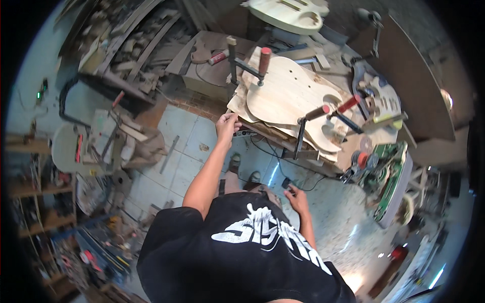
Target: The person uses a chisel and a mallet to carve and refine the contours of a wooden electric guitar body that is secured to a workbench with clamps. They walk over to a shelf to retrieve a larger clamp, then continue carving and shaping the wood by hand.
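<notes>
A pale guitar body [290,93] lies on a thin wooden board [238,103] at the bench's edge. Clamps with red handles press it down: one clamp [263,63] at the far left, another clamp [316,113] at the near edge, a third clamp [348,104] on the right. My left hand [227,127] has its fingers closed at the board's near left corner. Low at my right side, my right hand [298,199] hangs apart from the bench, fingers loosely bent. Close to its fingertips is a small dark object [286,183]; whether they touch is unclear.
A green and grey machine [389,184] stands right of the bench. Dark cables [273,151] trail across the tiled floor [189,136] below it. Another guitar body [288,15] sits at the back. Wood scraps [146,45] pile up at far left, and a cluttered machine [96,141] stands left.
</notes>
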